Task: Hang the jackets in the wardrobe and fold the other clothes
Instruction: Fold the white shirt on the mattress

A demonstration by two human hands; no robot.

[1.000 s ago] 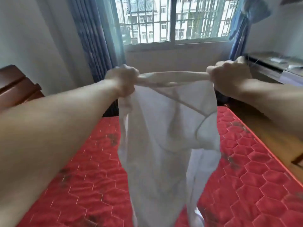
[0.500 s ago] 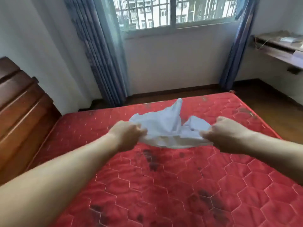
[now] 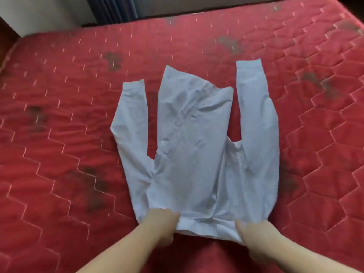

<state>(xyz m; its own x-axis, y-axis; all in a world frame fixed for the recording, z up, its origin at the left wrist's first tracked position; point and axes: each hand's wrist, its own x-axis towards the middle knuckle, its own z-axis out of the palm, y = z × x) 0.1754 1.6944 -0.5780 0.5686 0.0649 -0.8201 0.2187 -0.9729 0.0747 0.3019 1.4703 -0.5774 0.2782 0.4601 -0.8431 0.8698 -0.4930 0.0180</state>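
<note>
A pale long-sleeved shirt lies spread flat on the red quilted mattress, its two sleeves and hem pointing away from me. Its near edge, at the shoulders, is bunched between my hands. My left hand grips the near left corner of the shirt. My right hand pinches the near right corner, thumb on top of the fabric. The rest of the shirt is wrinkled but lies flat.
The mattress has dark stains scattered over it. Its far edge meets a dark floor gap, a blue curtain and a pale wall at the top left.
The shirt went from hanging in the air between my raised hands to lying spread on the mattress. My hands came down and toward me with it, and my view tilted downward.
</note>
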